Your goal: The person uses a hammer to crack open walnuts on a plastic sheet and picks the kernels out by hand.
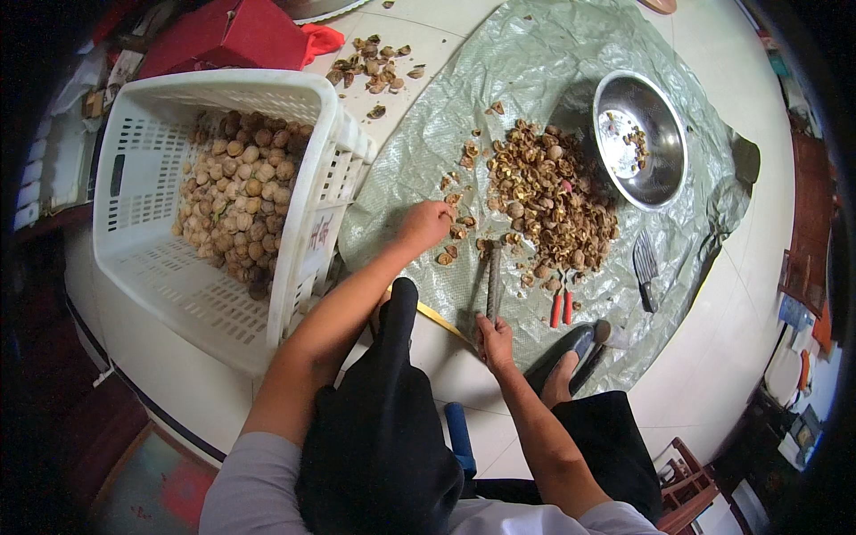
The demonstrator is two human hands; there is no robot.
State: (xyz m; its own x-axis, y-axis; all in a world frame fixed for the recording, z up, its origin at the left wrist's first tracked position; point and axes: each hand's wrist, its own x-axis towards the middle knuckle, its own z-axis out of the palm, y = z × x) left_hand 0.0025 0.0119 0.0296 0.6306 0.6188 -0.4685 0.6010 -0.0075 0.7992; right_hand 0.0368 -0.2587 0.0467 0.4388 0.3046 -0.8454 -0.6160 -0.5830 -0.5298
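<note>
My left hand is lowered over the green woven plastic sheet, its fingers curled beside scattered walnut shell pieces; whether they pinch something cannot be told. In my right hand is the end of a ridged metal bar, which points away from me. Beyond the bar lies a heap of cracked walnuts and shells. Pliers with red handles rest at the heap's near edge. To the right lies a black-handled knife. A steel bowl with some walnut pieces stands behind it.
At the left a white plastic crate, tipped towards me, holds many whole walnuts. A red box stands behind it. More shells lie on the tiled floor. My shoe and a hammer-like head are on the sheet's near edge.
</note>
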